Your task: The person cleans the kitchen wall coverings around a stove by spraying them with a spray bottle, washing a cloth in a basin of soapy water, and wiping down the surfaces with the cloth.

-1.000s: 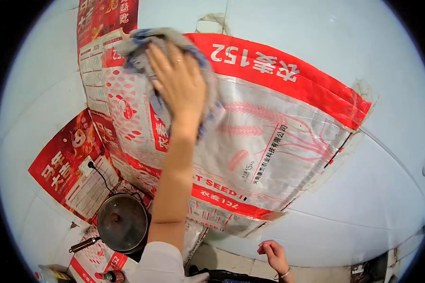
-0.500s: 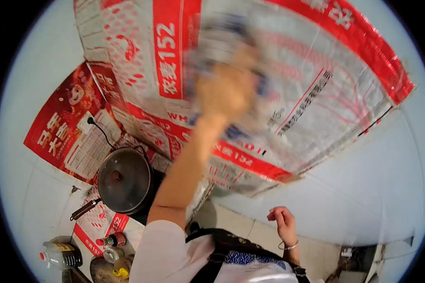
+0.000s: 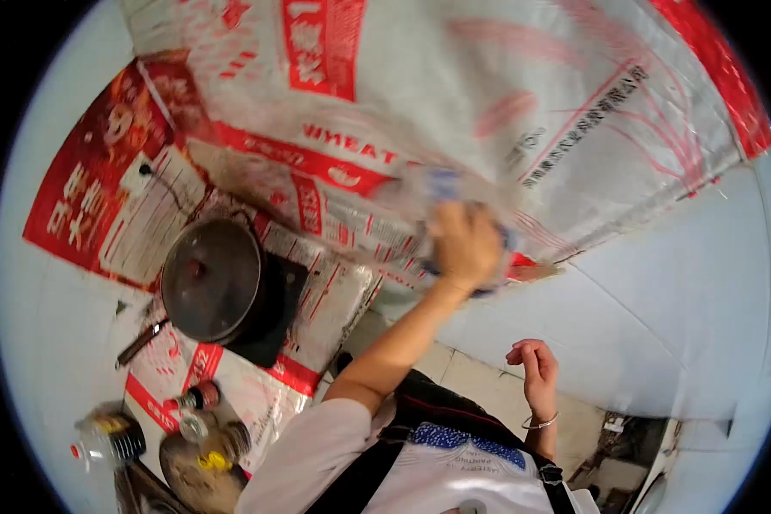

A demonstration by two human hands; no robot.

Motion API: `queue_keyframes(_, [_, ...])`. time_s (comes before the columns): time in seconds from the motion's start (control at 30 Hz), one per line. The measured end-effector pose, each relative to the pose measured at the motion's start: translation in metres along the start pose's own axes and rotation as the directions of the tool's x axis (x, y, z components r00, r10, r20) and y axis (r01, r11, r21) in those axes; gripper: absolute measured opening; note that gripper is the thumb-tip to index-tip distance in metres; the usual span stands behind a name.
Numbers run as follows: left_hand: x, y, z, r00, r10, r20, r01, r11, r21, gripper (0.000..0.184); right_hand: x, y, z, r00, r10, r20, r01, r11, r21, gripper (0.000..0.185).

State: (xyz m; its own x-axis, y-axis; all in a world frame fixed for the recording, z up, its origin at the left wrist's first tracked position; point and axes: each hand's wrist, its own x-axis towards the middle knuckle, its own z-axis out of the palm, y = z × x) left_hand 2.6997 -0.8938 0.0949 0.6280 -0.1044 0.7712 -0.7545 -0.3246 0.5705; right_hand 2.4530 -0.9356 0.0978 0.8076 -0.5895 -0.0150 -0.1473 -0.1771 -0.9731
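one lidded pan (image 3: pixel 210 278) sits at nine o'clock from the left hand (image 3: pixel 464 250); its contents cannot be made out. toward eight o'clock stand a large red-capped bottle (image 3: pixel 116 439) with dark liquid, a small red-capped bottle (image 3: pixel 200 395), contents unclear, and a yellow-capped jar (image 3: pixel 220 456). the cloth (image 3: pixel 443 183) lies under the left hand, against the printed sheet (image 3: pixel 428 103), showing past the fingers near twelve and three o'clock; blur means i cannot tell how tightly they close. at five o'clock the right hand (image 3: pixel 537 370) is loosely curled, holding nothing visible.
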Motion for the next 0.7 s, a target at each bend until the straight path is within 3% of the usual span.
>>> queue_keyframes(0.03, [-0.007,0.021,0.003,0.992,0.015,0.123,-0.007,0.998,-0.070,0.020,0.002,-0.001,0.000,1.000,0.002,0.006,-0.002,1.000,-0.001,0.019])
queue_keyframes(0.07, [0.005,0.039,-0.007,0.987,0.160,0.036,-0.161,0.986,0.035,0.023,0.003,-0.006,0.001,0.999,0.022,0.046,-0.021,1.000,-0.016,0.019])
queue_keyframes(0.13, [0.024,0.021,0.013,0.959,0.269,-0.086,-0.280,0.948,-0.151,0.037,0.004,-0.013,0.002,0.999,-0.008,0.038,0.010,0.999,-0.053,0.019])
queue_keyframes(0.2, [0.026,0.006,0.002,0.983,-0.061,0.171,0.078,0.992,-0.097,0.047,0.002,-0.010,0.000,0.999,0.020,0.046,-0.017,0.998,-0.064,0.019])
queue_keyframes(0.27, [0.026,-0.044,0.006,0.951,-0.094,-0.296,0.158,0.967,0.202,0.055,0.003,-0.011,-0.001,0.999,0.028,0.046,-0.022,0.993,-0.112,0.019])
queue_keyframes(0.33, [0.001,-0.103,0.025,0.768,-0.354,-0.534,0.367,0.926,-0.087,0.060,0.001,-0.008,-0.002,0.998,0.050,0.042,-0.043,0.988,-0.150,0.020])
queue_keyframes(0.37, [-0.018,-0.138,0.039,0.608,-0.563,-0.560,0.439,0.826,-0.354,0.058,-0.001,-0.009,-0.001,0.997,0.080,0.017,-0.075,0.980,-0.185,0.020])
queue_keyframes(0.4, [-0.045,-0.164,0.056,0.419,-0.748,-0.514,0.451,0.663,-0.598,0.056,-0.003,-0.010,-0.004,0.994,0.110,-0.008,-0.109,0.969,-0.223,0.021])
queue_keyframes(0.43, [-0.080,-0.191,0.076,0.267,-0.906,-0.328,0.481,0.421,-0.769,0.053,-0.004,-0.007,-0.008,0.991,0.136,0.011,-0.130,0.963,-0.238,0.021])
queue_keyframes(0.47, [-0.121,-0.211,0.089,0.126,-0.991,-0.036,0.517,0.096,-0.851,0.050,-0.004,-0.006,-0.010,0.990,0.141,0.006,-0.135,0.959,-0.251,0.021])
queue_keyframes(0.5, [-0.160,-0.234,0.105,0.009,-0.965,0.261,0.526,-0.218,-0.822,0.047,-0.006,-0.005,-0.010,0.988,0.157,0.007,-0.150,0.958,-0.244,0.021])
queue_keyframes(0.53, [-0.194,-0.251,0.114,-0.061,-0.889,0.454,0.536,-0.413,-0.737,0.045,-0.008,-0.004,-0.009,0.985,0.172,0.011,-0.165,0.958,-0.233,0.021])
queue_keyframes(0.6, [-0.243,-0.277,0.127,-0.111,-0.730,0.674,0.563,-0.606,-0.563,0.040,-0.006,-0.003,-0.007,0.985,0.168,0.035,-0.153,0.954,-0.258,0.021])
queue_keyframes(0.7, [-0.275,-0.279,0.143,-0.108,-0.580,0.807,0.609,-0.680,-0.408,0.037,-0.007,-0.003,-0.004,0.976,0.211,0.048,-0.191,0.946,-0.262,0.021])
